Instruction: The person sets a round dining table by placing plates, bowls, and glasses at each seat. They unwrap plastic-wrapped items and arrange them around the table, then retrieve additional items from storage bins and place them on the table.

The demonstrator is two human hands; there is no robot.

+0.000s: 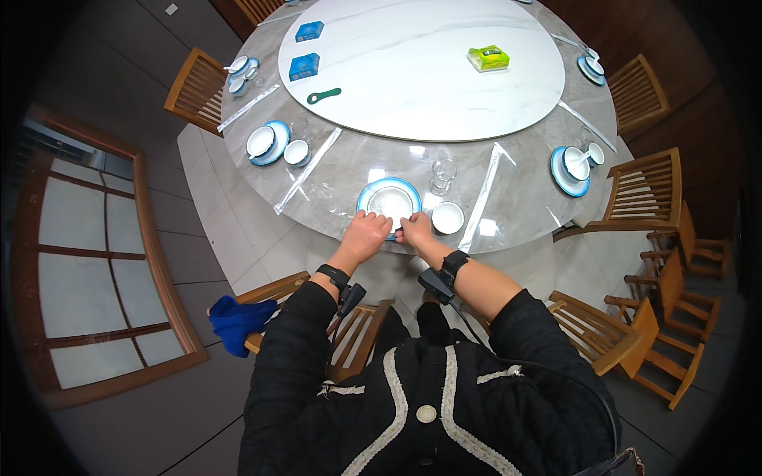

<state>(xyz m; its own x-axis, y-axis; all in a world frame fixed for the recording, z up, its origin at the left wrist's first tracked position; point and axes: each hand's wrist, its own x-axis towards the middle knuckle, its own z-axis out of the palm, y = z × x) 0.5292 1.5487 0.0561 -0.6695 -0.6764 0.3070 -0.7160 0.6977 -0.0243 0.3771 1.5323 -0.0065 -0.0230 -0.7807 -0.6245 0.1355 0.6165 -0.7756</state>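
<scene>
In front of me a blue-rimmed white plate [369, 187] lies near the edge of the grey marble-patterned round table [333, 174], with a white bowl or smaller dish [390, 200] on it. My left hand [367, 233] is at the plate's lower left, fingers curled down. At the lower right, my right hand [415, 229] has its thumb and fingertips close together; whether either hand grips the dish or something small is hidden. A white cup [447, 218] is just right of my right hand, with a clear glass [443, 169] behind it.
A white turntable [417, 77] carries a green tissue pack [489, 58], blue boxes [304, 66] and a green bottle opener [324, 96]. Place settings with wrapped strips [308, 171] surround it. Wooden chairs [643, 187] stand around; a blue cloth [238, 321] hangs on one at left.
</scene>
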